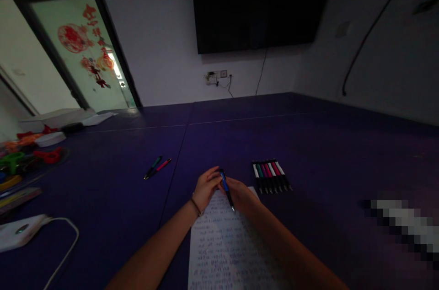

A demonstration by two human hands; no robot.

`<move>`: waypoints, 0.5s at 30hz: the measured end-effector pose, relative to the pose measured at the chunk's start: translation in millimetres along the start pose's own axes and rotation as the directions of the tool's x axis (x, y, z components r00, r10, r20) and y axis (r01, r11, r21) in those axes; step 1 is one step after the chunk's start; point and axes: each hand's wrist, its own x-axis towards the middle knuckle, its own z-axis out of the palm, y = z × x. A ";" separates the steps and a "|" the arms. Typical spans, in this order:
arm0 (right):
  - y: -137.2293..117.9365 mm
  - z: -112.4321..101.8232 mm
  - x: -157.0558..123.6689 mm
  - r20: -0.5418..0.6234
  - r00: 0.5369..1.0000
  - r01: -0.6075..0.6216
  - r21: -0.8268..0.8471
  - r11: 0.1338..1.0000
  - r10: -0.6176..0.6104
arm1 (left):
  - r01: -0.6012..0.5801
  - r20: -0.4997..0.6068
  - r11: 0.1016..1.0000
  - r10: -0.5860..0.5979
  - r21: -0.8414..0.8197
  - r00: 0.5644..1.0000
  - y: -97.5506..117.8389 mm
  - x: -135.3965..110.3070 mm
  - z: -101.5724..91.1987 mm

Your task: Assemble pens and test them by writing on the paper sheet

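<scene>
Between my two hands, above the top of a handwritten sheet of paper [219, 244], is a blue pen [225, 187] with black ends, its metal tip pointing down toward me. My left hand [206, 185], a dark band at its wrist, has its fingers closed at the pen's upper part. From the other side, my right hand [243, 195] also closes on the pen; some fingertips are hidden behind it. Just right of my right hand lies a row of several pens [270, 175] with white, green, purple and pink barrels, side by side.
A green pen [153, 167] and a pink pen [160, 168] lie to the left on the purple table [130, 207]. Scissors [50, 155] and other craft items crowd the far left, near a white device [22, 233] with a cable. A blurred-out object [404, 221] lies right.
</scene>
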 end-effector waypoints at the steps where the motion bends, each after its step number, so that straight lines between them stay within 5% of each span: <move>1: 1.1 0.8 -0.7 0.018 1.000 -0.005 0.015 1.000 0.005 | 0.000 0.015 1.000 0.000 0.010 1.000 1.6 1.3 -1.2; 15: 8.3 -5.3 -0.3 0.050 0.997 -0.054 0.040 0.998 0.052 | 0.072 0.052 0.997 -0.074 0.030 0.996 8.9 0.1 -2.3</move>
